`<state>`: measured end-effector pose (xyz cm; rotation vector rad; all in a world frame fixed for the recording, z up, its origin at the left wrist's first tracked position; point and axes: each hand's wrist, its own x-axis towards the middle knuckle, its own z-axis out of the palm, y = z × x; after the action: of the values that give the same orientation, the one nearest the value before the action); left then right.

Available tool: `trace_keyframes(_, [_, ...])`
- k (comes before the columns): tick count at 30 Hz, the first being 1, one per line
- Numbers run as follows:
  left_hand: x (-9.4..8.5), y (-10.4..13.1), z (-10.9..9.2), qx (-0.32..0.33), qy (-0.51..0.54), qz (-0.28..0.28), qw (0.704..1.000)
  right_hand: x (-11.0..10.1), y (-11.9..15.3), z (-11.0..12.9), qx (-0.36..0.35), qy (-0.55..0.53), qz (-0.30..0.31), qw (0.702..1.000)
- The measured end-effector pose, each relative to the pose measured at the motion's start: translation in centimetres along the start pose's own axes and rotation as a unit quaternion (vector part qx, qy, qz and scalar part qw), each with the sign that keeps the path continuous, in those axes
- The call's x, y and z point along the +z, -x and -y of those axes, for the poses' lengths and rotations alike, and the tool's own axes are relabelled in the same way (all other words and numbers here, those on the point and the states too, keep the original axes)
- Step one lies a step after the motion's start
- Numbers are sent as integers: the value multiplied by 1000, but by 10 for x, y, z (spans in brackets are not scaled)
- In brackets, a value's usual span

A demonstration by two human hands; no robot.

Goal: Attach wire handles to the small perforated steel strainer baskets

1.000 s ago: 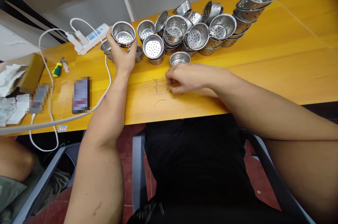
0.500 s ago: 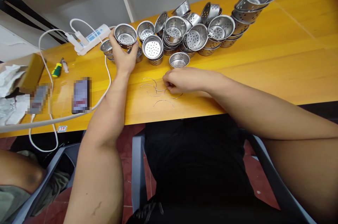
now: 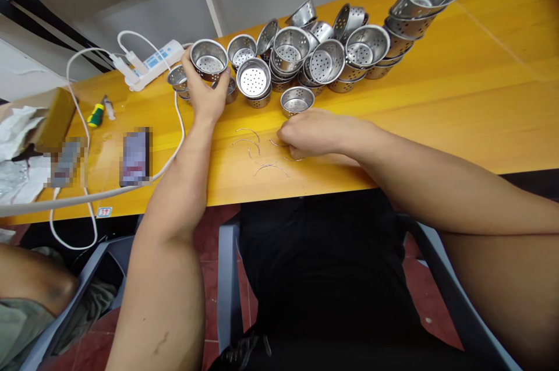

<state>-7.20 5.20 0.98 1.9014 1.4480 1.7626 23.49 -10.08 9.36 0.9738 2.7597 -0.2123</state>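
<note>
A long yellow desk (image 3: 489, 97) carries a crowd of perforated metal cups (image 3: 253, 82), stacked and leaning along its far side. At the row's left end, a person's left hand (image 3: 205, 94) clasps one upright cup (image 3: 208, 62), fingers wrapped around its wall, as it was half a second ago. The right hand (image 3: 303, 132) has shifted slightly rightward, just in front of a shallow cup (image 3: 297, 104); its fingers are drawn close together. A thin curved wire (image 3: 273, 142) reaches to them, though whether they grip it cannot be told. Nearby on the desk, another wire (image 3: 255, 159) has swung round and now meets or crosses the nearest curved wire (image 3: 271, 166). The change is confined to the right hand and the wires, suggesting the work in hand lies there, with the held cup kept steady.
</note>
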Motion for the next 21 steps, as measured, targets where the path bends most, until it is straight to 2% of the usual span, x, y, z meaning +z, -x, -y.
trace_keyframes(3, [-1,0,2,-1,7,-3,1000,0,2,-3,-8,54,43,998])
trace_keyframes(4, [-1,-1,1,-3,9,-2,1000,0,2,-4,-14,48,39,998])
trace_keyframes(10, [-1,-3,-5,-30,6,41,999,6,0,-11,-20,-20,-23,999])
trace_keyframes(13, [-1,-3,-10,-26,2,31,999,12,-5,-17,-51,-96,-73,991])
trace_keyframes(15, [-1,-3,-16,-24,-2,30,999,16,-8,-22,-76,-170,-120,975])
trace_keyframes(18, [-3,-1,-28,-27,3,34,999,22,-10,-30,-127,-282,-211,927])
trace_keyframes(21, [-3,2,-38,-8,28,28,999,27,-13,-34,-159,-307,-317,883])
